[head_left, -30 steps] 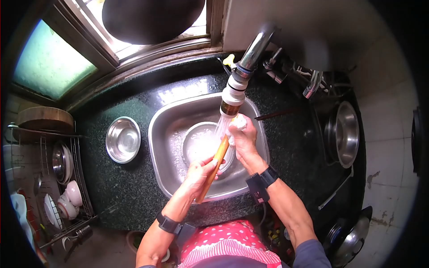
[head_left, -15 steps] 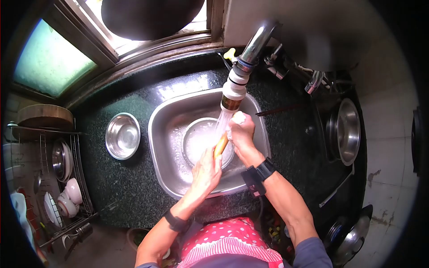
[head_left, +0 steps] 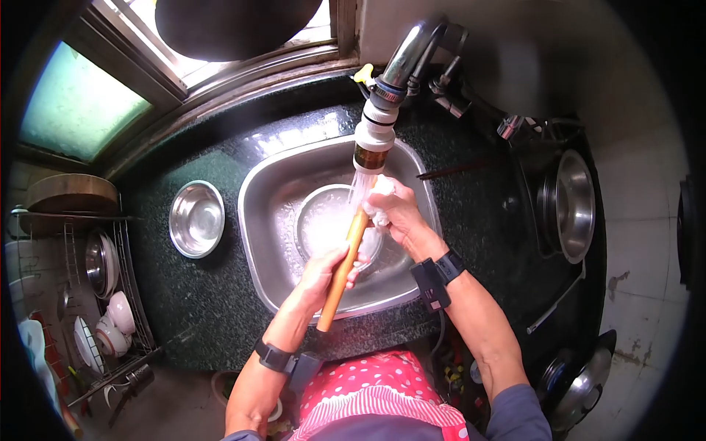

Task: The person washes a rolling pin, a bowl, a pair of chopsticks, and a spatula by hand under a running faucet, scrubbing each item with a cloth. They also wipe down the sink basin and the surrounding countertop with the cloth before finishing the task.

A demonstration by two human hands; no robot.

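Note:
A long, smooth wooden rolling pin (head_left: 342, 278) slants over the sink (head_left: 257, 242), its near end reaching past the front rim. My left hand (head_left: 318, 273) is closed around its middle. Near the top end, my right hand (head_left: 404, 212) presses a crumpled white cloth (head_left: 379, 204) against the wood. Water streams from the white filter nozzle (head_left: 374, 136) of the tap onto the top of the pin. Below it, a round metal basin (head_left: 303, 231) with water in it stands in the sink, partly hidden by my hands.
A steel bowl (head_left: 197, 219) sits on the dark stone counter (head_left: 184, 309) left of the sink. Farther left is a wire dish rack (head_left: 136, 294) with bowls and plates. Thin dark sticks (head_left: 456, 171) lie by the right rim. Steel basins (head_left: 575, 206) lean at the right.
The rolling pin now shows much more of its length, with its lower end extending past my left hand. My left hand has shifted slightly down and left; the right hand stays near the nozzle.

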